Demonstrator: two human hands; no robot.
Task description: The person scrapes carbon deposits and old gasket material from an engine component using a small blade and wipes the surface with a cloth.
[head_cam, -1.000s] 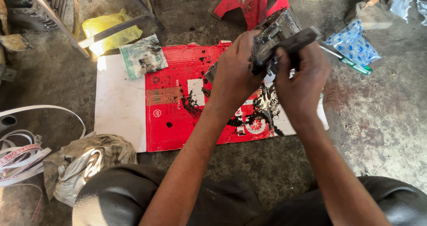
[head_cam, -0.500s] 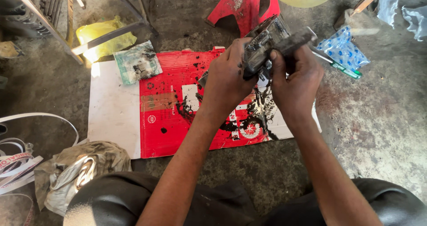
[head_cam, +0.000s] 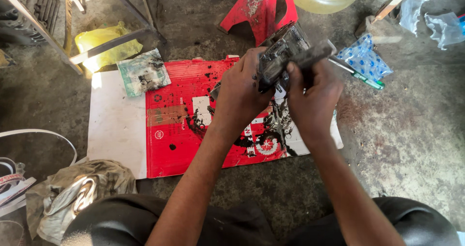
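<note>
- One greasy metal engine part [head_cam: 283,52] is held up between both hands, above the far edge of a flattened red cardboard sheet [head_cam: 186,130] on the concrete floor [head_cam: 411,139].
- Left hand [head_cam: 242,88] is clamped around the part's near left side, fingers curled over it.
- Right hand [head_cam: 312,93] is closed on the part's right end, thumb pressed on top.
- Cardboard carries black oil stains and a dirty packet [head_cam: 144,72] at its far left corner.
- Red plastic stool [head_cam: 264,6] lies beyond; a crumpled rag [head_cam: 82,190] lies near left; a green pen [head_cam: 363,75] lies just right.
</note>
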